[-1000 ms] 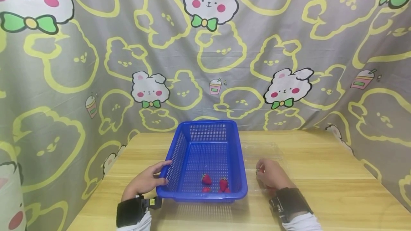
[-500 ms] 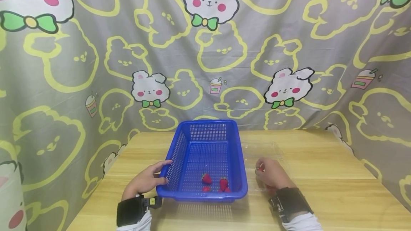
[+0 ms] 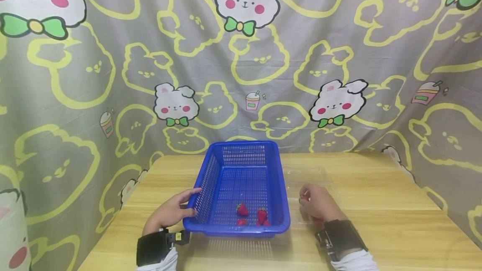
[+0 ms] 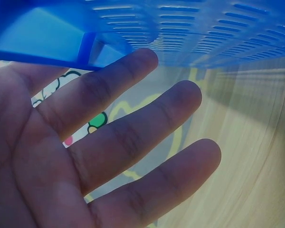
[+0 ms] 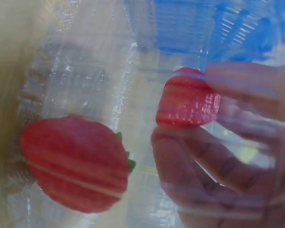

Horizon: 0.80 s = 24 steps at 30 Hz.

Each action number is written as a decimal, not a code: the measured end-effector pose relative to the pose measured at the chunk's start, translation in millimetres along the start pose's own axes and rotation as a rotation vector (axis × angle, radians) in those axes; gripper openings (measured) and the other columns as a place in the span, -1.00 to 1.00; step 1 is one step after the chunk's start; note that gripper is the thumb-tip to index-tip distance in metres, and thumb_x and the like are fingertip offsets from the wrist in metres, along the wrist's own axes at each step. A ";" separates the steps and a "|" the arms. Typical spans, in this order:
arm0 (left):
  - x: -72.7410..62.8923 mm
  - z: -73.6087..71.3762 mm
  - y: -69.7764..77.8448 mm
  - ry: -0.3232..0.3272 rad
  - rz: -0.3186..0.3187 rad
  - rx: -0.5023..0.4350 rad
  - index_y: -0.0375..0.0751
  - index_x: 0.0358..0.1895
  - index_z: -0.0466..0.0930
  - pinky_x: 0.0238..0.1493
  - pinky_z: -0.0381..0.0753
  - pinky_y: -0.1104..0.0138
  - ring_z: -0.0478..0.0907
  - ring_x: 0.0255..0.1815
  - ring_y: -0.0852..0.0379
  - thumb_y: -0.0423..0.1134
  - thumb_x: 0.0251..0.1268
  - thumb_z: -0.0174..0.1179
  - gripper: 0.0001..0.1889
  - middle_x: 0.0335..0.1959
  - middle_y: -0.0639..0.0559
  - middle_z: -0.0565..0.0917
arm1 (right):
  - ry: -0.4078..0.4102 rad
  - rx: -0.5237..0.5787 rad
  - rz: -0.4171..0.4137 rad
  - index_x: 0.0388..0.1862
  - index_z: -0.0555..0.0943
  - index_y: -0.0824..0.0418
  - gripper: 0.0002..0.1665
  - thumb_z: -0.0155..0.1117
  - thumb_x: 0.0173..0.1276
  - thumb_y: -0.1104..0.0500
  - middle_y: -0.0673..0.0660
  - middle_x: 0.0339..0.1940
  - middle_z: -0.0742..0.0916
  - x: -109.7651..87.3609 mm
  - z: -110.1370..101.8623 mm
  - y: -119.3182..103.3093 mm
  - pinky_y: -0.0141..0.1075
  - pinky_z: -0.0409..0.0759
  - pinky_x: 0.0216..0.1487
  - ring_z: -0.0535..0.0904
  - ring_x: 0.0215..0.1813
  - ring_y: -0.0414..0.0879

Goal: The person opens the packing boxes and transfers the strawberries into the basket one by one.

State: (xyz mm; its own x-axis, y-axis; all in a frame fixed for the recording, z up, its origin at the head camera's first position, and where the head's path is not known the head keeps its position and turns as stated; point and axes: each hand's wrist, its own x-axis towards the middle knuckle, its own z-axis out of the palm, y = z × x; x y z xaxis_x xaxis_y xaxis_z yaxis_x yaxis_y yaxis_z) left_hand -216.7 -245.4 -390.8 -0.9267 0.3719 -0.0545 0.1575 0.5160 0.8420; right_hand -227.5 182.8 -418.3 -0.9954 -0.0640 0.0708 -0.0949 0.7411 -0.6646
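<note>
My left hand (image 3: 171, 211) rests at the left rim of a blue plastic basket (image 3: 279, 179), thumb and index finger on the rim. In the left wrist view, the other fingers (image 4: 173, 102) lie straight and spread beside the slotted wall. Inside the basket, a strawberry (image 3: 242, 210) and another strawberry (image 3: 262, 215) lie near the front with more red fruit. My right hand (image 3: 320, 203) pinches a strawberry (image 5: 187, 102) between thumb and fingers, seen through clear plastic in the right wrist view. Nearer that camera lies a larger-looking strawberry (image 5: 78, 164) with a green leaf.
A clear plastic box (image 3: 306, 175) stands right of the basket on the wooden table (image 3: 380, 204), partly covered by the right hand. A patterned grey curtain (image 3: 241, 66) hangs behind the table and along both sides.
</note>
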 end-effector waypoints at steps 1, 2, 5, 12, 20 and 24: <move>0.1 -0.1 -0.1 0.000 0.001 -0.001 -0.37 0.42 0.21 -0.02 0.58 -0.15 0.33 0.22 -0.54 -0.41 0.19 0.23 -0.30 0.32 -0.54 0.28 | 0.000 0.002 0.001 -0.28 0.55 0.25 -0.84 0.28 0.13 0.35 0.13 -0.41 0.62 -0.3 -0.3 -0.3 -0.29 0.45 -0.77 0.47 -0.74 -0.10; 0.1 -0.1 -0.1 -0.001 0.003 -0.001 -0.37 0.42 0.20 -0.02 0.57 -0.15 0.33 0.22 -0.54 -0.42 0.19 0.23 -0.30 0.32 -0.54 0.28 | 0.000 0.006 0.003 -0.27 0.55 0.25 -0.84 0.28 0.13 0.35 0.14 -0.41 0.62 -0.6 -0.7 -0.7 -0.29 0.44 -0.77 0.47 -0.74 -0.10; 0.0 -0.1 0.2 0.000 0.006 0.005 -0.38 0.42 0.20 -0.01 0.57 -0.15 0.33 0.22 -0.53 -0.41 0.19 0.23 -0.30 0.32 -0.54 0.28 | 0.001 0.017 0.004 -0.27 0.54 0.25 -0.84 0.27 0.13 0.35 0.14 -0.40 0.61 -1.2 -1.4 -1.4 -0.29 0.44 -0.77 0.46 -0.74 -0.10; -1.0 0.6 1.4 0.008 -0.002 0.017 -0.36 0.41 0.22 0.01 0.55 -0.16 0.34 0.22 -0.52 -0.41 0.18 0.23 -0.30 0.32 -0.53 0.29 | 0.016 0.030 -0.013 -0.31 0.54 0.24 -0.85 0.28 0.12 0.36 0.13 -0.42 0.62 0.3 -1.1 -1.1 -0.28 0.47 -0.76 0.47 -0.74 -0.10; -1.2 0.3 0.9 -0.002 0.009 -0.004 -0.38 0.42 0.21 0.00 0.57 -0.14 0.34 0.22 -0.54 -0.42 0.18 0.23 -0.30 0.31 -0.55 0.28 | 0.027 0.033 -0.021 -0.31 0.55 0.23 -0.85 0.28 0.12 0.36 0.15 -0.41 0.63 0.0 -2.6 -2.9 -0.28 0.49 -0.76 0.49 -0.71 -0.10; -1.4 0.0 1.1 -0.003 0.011 -0.001 -0.38 0.41 0.21 0.01 0.56 -0.14 0.35 0.22 -0.53 -0.41 0.18 0.23 -0.30 0.31 -0.55 0.29 | 0.024 0.038 -0.014 -0.30 0.55 0.24 -0.86 0.27 0.14 0.35 0.15 -0.40 0.63 -1.1 -3.7 -4.1 -0.27 0.50 -0.75 0.49 -0.71 -0.10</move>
State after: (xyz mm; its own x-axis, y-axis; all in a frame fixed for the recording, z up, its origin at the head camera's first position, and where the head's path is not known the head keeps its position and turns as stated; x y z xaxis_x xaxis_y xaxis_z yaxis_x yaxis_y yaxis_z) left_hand -215.3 -245.4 -389.8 -0.9240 0.3796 -0.0469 0.1671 0.5109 0.8433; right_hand -226.0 182.3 -412.9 -0.9935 -0.0574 0.0979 -0.1094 0.7142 -0.6914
